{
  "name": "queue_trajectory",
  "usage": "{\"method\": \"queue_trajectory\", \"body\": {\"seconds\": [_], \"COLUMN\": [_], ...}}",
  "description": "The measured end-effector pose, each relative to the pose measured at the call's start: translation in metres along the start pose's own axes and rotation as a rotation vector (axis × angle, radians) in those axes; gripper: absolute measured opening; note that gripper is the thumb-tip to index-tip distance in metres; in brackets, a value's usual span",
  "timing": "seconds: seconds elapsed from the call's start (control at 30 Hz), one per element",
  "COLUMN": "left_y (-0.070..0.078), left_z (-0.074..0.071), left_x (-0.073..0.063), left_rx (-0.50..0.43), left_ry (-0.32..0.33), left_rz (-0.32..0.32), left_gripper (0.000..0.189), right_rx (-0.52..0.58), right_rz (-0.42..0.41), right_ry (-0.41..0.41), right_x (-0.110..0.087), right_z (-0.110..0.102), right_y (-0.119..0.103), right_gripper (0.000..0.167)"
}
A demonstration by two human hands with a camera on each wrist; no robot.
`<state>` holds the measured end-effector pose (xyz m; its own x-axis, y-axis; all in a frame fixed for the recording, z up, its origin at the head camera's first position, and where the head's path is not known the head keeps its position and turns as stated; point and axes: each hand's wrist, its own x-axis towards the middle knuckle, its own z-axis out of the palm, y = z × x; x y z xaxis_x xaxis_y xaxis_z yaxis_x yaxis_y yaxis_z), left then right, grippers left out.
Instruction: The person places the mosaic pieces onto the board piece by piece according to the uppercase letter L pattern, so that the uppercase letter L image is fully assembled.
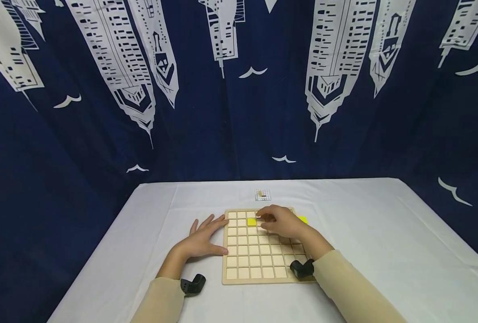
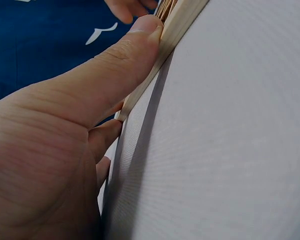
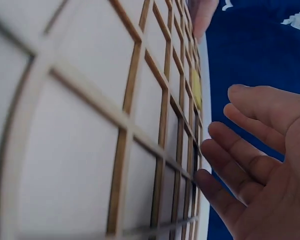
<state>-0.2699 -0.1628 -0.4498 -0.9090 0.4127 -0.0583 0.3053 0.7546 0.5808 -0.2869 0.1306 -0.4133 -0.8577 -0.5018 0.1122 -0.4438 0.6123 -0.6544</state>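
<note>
A square wooden grid board point(image 1: 239, 280) with pale cells lies on the table. One yellow square tile point(image 1: 251, 222) sits in a cell of its upper part. My left hand point(image 1: 200, 240) has its fingers spread, the thumb and fingertips touching the board's left edge. In the left wrist view, the thumb point(image 2: 120, 57) presses against the wooden rim point(image 2: 175, 37). Just right of the tile, my right hand point(image 1: 281, 220) hovers over the board with loosely bent fingers. Nothing shows in it in the right wrist view, where the fingers point(image 3: 240, 155) stand apart from the grid.
Beyond the board lies a small card point(image 1: 262, 194) printed with a grid and coloured marks. Another yellow piece point(image 1: 302, 219) peeks out behind the right hand, mostly hidden. A white cloth point(image 1: 384, 233) covers the table, and a dark blue curtain point(image 1: 231, 121) hangs behind it.
</note>
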Motion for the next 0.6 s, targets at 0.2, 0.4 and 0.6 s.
{"method": "queue_trajectory", "body": {"seconds": [0.2, 0.4, 0.6], "left_y": [0.0, 0.0, 0.001], "left_z": [0.0, 0.001, 0.0], "left_x": [0.001, 0.0, 0.0], "left_rx": [-0.004, 0.0, 0.0], "left_ry": [0.005, 0.006, 0.008], "left_rz": [0.014, 0.0, -0.008], "left_gripper": [0.095, 0.094, 0.094], "right_rx": [-0.008, -0.053, -0.133], "right_rz": [0.021, 0.116, 0.211], "right_ry": [0.121, 0.214, 0.225], "right_x": [-0.014, -0.026, -0.035], "right_z": [-0.014, -0.029, -0.037], "right_y": [0.009, 0.021, 0.04], "right_gripper": [0.031, 0.031, 0.033]}}
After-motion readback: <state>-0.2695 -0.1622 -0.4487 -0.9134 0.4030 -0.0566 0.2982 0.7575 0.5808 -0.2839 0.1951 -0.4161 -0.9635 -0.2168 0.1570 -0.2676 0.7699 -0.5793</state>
